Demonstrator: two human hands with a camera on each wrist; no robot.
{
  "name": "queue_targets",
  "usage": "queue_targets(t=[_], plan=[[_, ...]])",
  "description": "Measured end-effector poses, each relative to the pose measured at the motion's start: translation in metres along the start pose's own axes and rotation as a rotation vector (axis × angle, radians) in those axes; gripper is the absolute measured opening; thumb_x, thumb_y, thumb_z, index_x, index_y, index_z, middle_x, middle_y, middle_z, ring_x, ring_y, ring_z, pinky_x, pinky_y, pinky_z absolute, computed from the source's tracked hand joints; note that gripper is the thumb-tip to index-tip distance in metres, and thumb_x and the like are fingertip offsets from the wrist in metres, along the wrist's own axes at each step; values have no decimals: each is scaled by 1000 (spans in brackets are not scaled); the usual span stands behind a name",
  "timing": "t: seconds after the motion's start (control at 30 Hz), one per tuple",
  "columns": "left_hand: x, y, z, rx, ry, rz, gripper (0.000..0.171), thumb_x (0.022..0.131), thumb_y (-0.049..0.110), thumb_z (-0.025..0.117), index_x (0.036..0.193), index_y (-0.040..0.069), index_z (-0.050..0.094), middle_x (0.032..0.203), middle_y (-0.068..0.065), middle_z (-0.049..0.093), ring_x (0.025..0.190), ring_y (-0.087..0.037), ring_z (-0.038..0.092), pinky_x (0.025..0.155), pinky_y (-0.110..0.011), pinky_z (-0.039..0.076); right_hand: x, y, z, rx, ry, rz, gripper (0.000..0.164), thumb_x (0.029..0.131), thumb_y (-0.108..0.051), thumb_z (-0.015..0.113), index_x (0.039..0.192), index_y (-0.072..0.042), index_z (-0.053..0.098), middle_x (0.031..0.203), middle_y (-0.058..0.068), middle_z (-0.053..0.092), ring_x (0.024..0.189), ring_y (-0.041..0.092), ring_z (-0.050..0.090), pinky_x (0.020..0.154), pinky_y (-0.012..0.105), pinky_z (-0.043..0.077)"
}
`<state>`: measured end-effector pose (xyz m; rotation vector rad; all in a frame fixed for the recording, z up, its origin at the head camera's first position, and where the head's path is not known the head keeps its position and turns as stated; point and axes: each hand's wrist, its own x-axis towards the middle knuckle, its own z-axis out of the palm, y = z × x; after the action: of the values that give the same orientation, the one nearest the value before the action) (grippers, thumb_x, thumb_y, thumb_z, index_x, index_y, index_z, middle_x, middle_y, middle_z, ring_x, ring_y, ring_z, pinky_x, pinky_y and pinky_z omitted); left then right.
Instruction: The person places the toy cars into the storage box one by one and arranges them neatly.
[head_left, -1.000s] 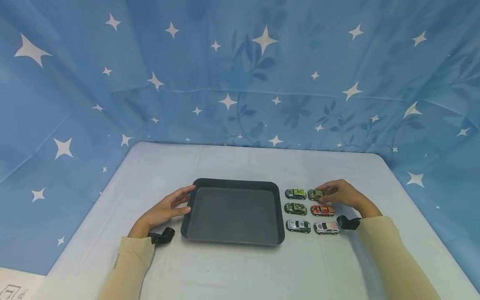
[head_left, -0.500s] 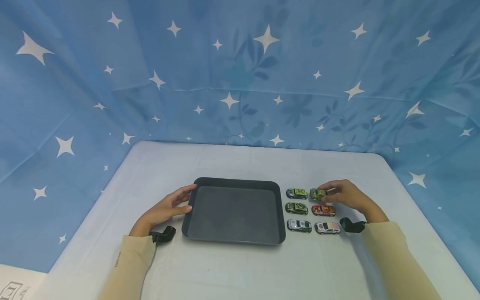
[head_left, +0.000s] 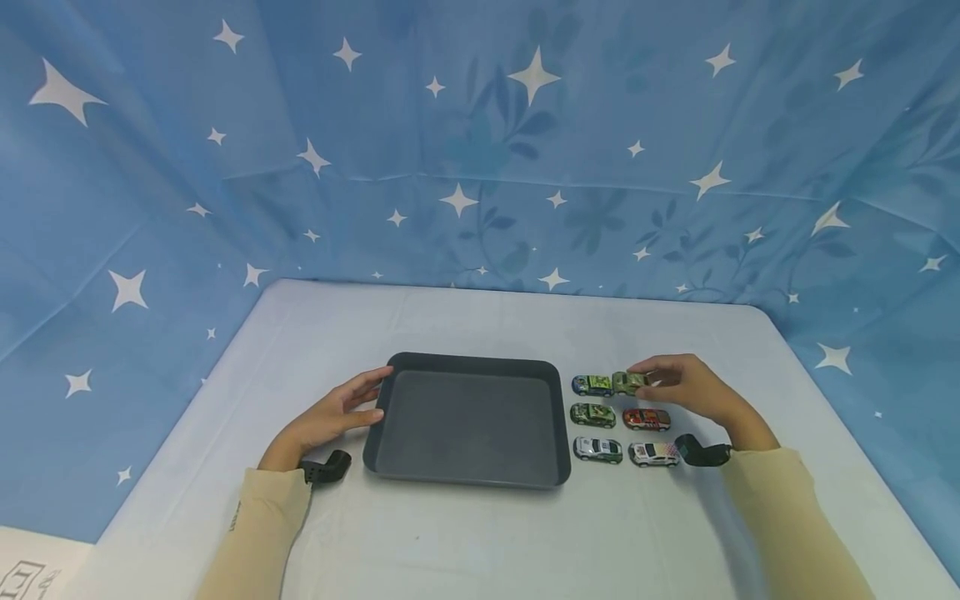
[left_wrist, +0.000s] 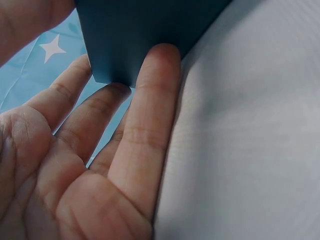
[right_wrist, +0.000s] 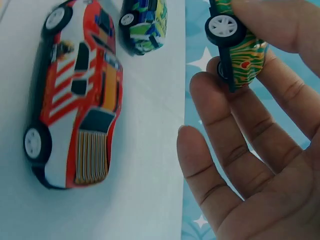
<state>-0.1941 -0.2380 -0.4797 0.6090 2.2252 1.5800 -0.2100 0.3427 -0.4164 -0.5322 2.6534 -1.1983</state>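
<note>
Beside the right edge of the grey tray [head_left: 472, 429], at the far row of toy cars, I see the right hand [head_left: 686, 387] pinching the green car [head_left: 628, 383], thumb on one side and fingertips on the other, the little finger free of it. So small a body is presumably easiest taken by its flanks; it looks raised, though I cannot tell by how much. Its left end is right next to the blue-and-yellow car [head_left: 593, 386], and I cannot say whether they touch. The left hand [head_left: 330, 421] grips nothing: its fingers lie apart and nearly straight, resting against the tray's left wall, probably to steady it. The camouflage car [head_left: 592, 415], red car [head_left: 647, 419], silver car [head_left: 597, 450] and white car [head_left: 653, 454] stand on their wheels in two columns, spaced, I would guess, so that fingers can reach each one.

As for materials, I read the tray as smooth and matt, coated metal or plastic, a shallow rectangle with rounded corners. The cars look hard and glossy, with curved roofs and busy printed patterns; up close I make out pale spoked wheels in black tyres, and wavy orange stripes on the green one. The white tabletop [head_left: 450, 533] seems covered in flat cloth, and behind it hangs a creased blue curtain [head_left: 375, 125] with pale stars
</note>
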Motion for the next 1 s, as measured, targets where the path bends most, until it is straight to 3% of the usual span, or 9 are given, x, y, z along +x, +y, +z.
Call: queue_targets(t=[0.47,1.0], plan=[[1,2,0,-29,7,-15,78,106,17,71,169,-2,28,174,-30,24,155,-59,27,123,-75,24,-3,-12,15,38,57,1,37,96,-7,81,130,6,73,125,21,74,101,10,72,82,28,59],[0,1,0,-28,11,-19,78,106,18,70,169,0,28,175,-28,24,156,-58,26,124,-74,24,1,-27,33,64,54,-85,33,97,-3,78,129,6,73,127,23,72,102,10,73,81,30,62]])
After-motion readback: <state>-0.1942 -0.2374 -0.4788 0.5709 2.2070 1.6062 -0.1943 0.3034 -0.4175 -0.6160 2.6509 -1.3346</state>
